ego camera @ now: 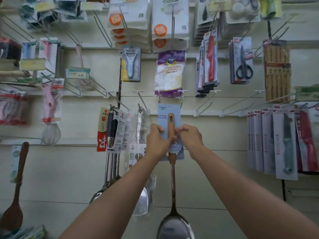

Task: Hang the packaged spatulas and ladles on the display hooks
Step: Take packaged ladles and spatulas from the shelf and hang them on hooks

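Both hands, left (158,141) and right (189,138), pinch the carded ladle (171,135).

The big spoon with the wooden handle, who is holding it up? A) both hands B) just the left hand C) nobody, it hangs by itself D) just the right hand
A: the left hand and the right hand both pinch the blue card of the ladle from either side, holding it up under a wall hook.
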